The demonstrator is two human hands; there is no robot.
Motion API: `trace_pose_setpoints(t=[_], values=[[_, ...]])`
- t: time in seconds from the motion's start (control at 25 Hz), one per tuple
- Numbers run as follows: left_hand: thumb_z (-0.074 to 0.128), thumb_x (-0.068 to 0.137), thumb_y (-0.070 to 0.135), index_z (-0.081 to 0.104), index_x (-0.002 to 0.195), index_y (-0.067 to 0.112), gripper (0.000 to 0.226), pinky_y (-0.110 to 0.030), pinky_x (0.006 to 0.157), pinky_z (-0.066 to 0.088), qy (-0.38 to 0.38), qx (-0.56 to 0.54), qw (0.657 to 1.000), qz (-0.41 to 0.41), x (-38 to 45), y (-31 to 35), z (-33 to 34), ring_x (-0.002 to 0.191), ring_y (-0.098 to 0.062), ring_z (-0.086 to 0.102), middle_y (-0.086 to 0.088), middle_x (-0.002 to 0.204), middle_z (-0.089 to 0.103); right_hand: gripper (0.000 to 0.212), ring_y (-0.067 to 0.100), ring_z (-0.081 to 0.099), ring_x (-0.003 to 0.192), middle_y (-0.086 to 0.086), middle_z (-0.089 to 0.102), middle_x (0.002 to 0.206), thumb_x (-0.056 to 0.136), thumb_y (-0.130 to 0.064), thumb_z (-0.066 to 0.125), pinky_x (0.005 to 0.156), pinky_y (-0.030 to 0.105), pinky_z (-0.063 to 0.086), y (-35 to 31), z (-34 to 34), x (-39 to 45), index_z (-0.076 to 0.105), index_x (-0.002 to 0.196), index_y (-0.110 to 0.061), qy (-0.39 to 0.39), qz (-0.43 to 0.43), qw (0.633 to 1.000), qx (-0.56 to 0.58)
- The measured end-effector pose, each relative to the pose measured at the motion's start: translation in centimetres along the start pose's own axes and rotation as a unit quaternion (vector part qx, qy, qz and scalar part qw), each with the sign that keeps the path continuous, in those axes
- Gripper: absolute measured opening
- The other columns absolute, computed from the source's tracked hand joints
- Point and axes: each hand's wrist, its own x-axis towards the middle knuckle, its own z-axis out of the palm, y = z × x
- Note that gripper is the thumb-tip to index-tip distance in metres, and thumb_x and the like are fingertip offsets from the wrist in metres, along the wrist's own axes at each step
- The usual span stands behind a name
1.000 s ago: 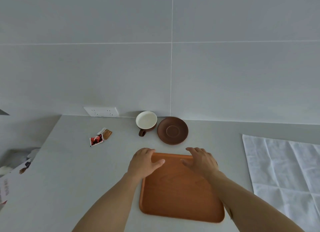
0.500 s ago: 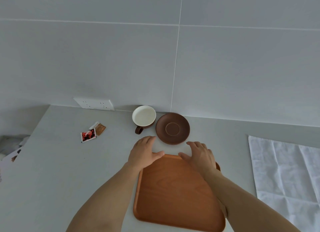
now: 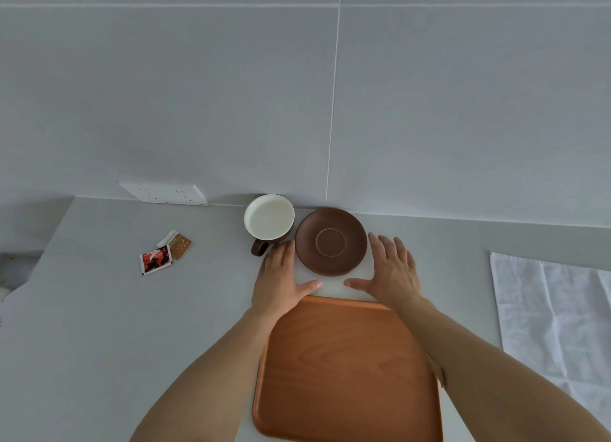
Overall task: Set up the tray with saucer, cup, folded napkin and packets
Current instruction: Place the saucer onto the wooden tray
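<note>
Both hands, left hand (image 3: 280, 284) and right hand (image 3: 391, 273), spread empty flanking the saucer (image 3: 331, 241) — next, lift it onto the tray (image 3: 347, 369).

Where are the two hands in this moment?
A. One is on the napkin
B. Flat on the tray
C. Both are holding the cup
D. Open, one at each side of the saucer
D: the left hand and right hand are spread open on either side of the saucer, holding nothing.
</note>
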Motion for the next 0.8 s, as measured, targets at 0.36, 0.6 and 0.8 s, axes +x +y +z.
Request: trace_pose_setpoints(t=[0.36, 0.6, 0.8], values=[[0.056, 0.068, 0.078, 0.022, 0.150, 0.010, 0.112, -0.044, 0.118, 0.021, 0.016, -0.017, 0.998, -0.055, 0.4, 0.9, 1.8, 0.145, -0.030, 0.019, -0.010, 0.156, 0.025, 0.132, 0.034, -0.013, 0.148, 0.001, 0.001, 0.162, 0.050, -0.083, 0.067, 0.117, 0.060, -0.002, -0.1, -0.1, 2.8, -0.010, 0.148, -0.039, -0.048, 0.011, 0.999, 0.013], [0.053, 0.067, 0.079, 0.024, 0.149, 0.011, 0.110, -0.047, 0.119, 0.014, 0.039, -0.006, 0.998, -0.058, 0.6, 0.9, 2.5, 0.147, -0.027, 0.017, -0.007, 0.156, 0.025, 0.145, 0.034, -0.034, 0.141, 0.000, -0.025, 0.160, 0.042, -0.076, 0.076, 0.111, 0.062, -0.017, -0.4, -0.2, 4.2, -0.020, 0.145, -0.043, -0.112, 0.027, 0.992, 0.047], [0.048, 0.065, 0.082, 0.025, 0.149, 0.011, 0.113, -0.049, 0.119, 0.015, 0.049, -0.001, 0.997, -0.054, 0.6, 0.8, 2.8, 0.147, -0.024, 0.017, -0.006, 0.156, 0.026, 0.149, 0.033, -0.040, 0.137, -0.002, -0.033, 0.157, 0.039, -0.074, 0.078, 0.108, 0.062, -0.022, -0.5, -0.1, 4.3, -0.022, 0.145, -0.043, -0.129, 0.031, 0.989, 0.059]])
